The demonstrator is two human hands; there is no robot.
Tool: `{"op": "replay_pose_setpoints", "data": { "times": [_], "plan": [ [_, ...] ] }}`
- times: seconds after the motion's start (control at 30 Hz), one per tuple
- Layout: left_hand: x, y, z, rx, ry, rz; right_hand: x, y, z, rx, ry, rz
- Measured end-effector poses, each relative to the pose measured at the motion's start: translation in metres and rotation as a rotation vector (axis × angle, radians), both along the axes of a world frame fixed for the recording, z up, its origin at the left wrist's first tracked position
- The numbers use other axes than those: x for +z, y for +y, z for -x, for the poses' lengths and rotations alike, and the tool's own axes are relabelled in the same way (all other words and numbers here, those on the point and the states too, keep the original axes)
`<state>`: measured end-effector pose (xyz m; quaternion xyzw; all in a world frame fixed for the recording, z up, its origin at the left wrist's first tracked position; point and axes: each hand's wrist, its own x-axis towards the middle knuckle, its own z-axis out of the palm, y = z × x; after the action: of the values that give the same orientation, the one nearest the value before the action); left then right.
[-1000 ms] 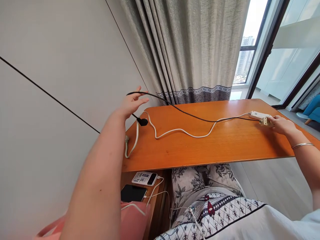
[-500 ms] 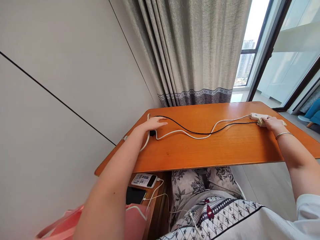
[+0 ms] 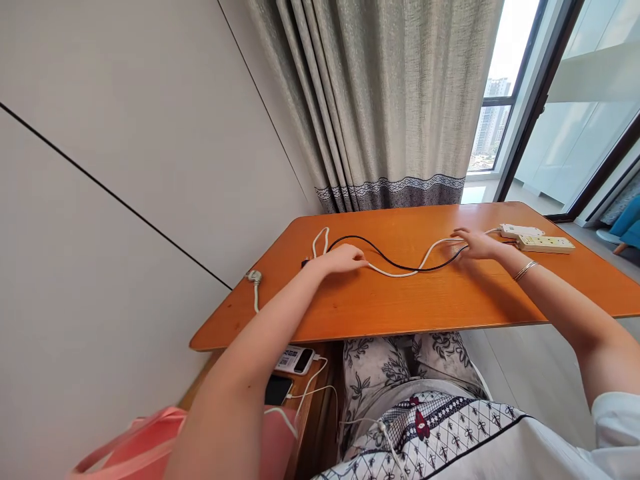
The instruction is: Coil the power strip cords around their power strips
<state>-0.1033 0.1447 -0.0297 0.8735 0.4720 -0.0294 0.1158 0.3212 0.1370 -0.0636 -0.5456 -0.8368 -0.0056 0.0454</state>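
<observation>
A white cable and a black cable snake across an orange wooden table. My left hand lies palm down on both cables left of centre, fingers curled over them. Fingers stretched out, my right hand rests on the same cables further right. A white power strip and a cream power strip lie at the table's right end, just beyond my right hand. The white cable's plug hangs off the table's left edge.
A grey curtain hangs behind the table, with a window and glass door to the right. Below the table's left side sit a power bank, a dark phone and a pink bag. The wall runs close on the left.
My right hand has left the power strips and moved left onto the cables. My left hand has slid right along the cables toward the centre. The white plug now hangs off the left edge.
</observation>
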Motion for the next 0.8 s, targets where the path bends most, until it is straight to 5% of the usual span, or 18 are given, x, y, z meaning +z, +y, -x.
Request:
{"op": "replay_pose_setpoints", "data": {
  "times": [0.13, 0.27, 0.4, 0.6, 0.8],
  "plan": [
    [-0.013, -0.017, -0.038, -0.188, -0.016, -0.234, -0.004, -0.010, 0.077, 0.257, -0.115, 0.090],
    [-0.034, -0.022, -0.061, -0.274, 0.072, -0.248, -0.011, -0.016, 0.125, 0.246, -0.261, 0.109],
    [-0.048, -0.017, -0.065, -0.279, 0.090, -0.250, -0.007, -0.016, 0.138, 0.248, -0.280, 0.098],
    [-0.035, -0.004, -0.057, -0.137, -0.045, -0.237, 0.048, -0.014, 0.119, 0.234, -0.115, 0.073],
    [-0.017, 0.012, -0.054, -0.008, -0.400, -0.262, 0.111, -0.011, 0.111, 0.310, 0.667, 0.128]
  ]
}}
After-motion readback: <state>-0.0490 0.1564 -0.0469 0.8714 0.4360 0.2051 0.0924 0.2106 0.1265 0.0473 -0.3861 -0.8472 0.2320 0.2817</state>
